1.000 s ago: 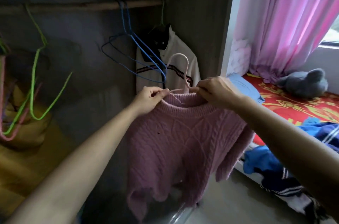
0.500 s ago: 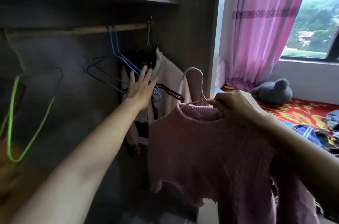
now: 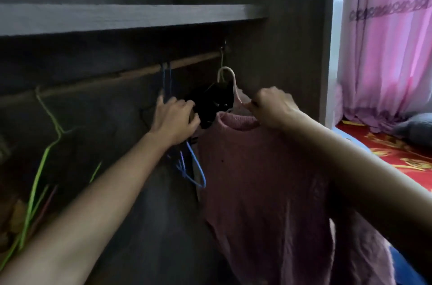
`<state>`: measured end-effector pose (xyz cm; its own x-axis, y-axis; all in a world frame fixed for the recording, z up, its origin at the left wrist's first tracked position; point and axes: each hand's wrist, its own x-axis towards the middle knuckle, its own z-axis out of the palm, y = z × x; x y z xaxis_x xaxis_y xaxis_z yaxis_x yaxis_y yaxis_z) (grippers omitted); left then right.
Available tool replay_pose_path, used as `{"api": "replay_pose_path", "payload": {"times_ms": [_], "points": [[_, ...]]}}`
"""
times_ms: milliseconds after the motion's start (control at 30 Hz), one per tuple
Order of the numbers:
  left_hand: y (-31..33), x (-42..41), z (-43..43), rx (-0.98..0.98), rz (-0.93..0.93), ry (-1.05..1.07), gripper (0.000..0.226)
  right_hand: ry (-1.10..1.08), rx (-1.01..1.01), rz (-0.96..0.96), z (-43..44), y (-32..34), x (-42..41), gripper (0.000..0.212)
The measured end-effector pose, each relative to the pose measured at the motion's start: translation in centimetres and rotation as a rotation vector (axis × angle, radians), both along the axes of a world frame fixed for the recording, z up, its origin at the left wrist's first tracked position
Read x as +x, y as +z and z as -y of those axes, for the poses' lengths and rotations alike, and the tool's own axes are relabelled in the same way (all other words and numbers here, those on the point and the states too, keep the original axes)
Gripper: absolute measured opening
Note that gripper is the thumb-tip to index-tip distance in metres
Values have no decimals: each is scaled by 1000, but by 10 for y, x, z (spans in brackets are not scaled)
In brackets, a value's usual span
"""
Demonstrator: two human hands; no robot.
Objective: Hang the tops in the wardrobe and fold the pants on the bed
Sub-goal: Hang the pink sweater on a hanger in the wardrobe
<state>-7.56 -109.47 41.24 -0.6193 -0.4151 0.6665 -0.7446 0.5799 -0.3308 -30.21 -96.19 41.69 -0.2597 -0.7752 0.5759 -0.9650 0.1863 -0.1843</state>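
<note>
A pink knit sweater [image 3: 261,182] hangs from a pale hanger [image 3: 230,76] whose hook is raised just below the wooden rail [image 3: 131,73] inside the wardrobe. My right hand [image 3: 273,107] grips the hanger at the sweater's neckline. My left hand [image 3: 174,116] holds the blue wire hangers [image 3: 196,168] that hang on the rail, beside the black collar of a top [image 3: 215,102] hung there. That top is mostly hidden behind the sweater.
A grey shelf [image 3: 131,17] runs above the rail. Green wire hangers [image 3: 44,144] hang at the left. The wardrobe's side panel [image 3: 292,51] stands at the right, then a pink curtain [image 3: 385,39] and the bed's red cover [image 3: 402,156].
My right hand has lifted the sweater's hanger up towards the rail. My left hand has gone from open near the blue hangers to gripping them.
</note>
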Motion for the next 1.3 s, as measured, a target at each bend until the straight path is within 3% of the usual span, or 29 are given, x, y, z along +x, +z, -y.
{"api": "replay_pose_path", "payload": {"times_ms": [167, 233, 400, 533, 667, 900, 1000, 1167, 1300], "points": [[52, 5, 25, -41, -67, 98, 87, 73, -79, 119, 64, 48, 7, 22], [65, 7, 39, -41, -39, 171, 95, 87, -117, 123, 85, 63, 12, 20], [62, 9, 67, -65, -73, 229, 93, 83, -115, 163, 133, 75, 23, 26], [53, 8, 81, -199, -116, 192, 86, 98, 43, 191, 157, 39, 22, 30], [49, 10, 87, -253, -110, 179, 88, 88, 1, 144, 158, 18, 13, 31], [59, 13, 71, -82, -46, 218, 99, 183, 41, 136, 136, 10, 19, 41], [65, 16, 56, -20, -55, 195, 95, 136, 18, 15, 117, 5, 24, 50], [52, 28, 17, -14, -284, -41, 67, -9, -114, -95, 69, 1, 28, 47], [23, 33, -15, -81, -425, -165, 59, -75, -129, -136, 23, -7, 32, 46]]}}
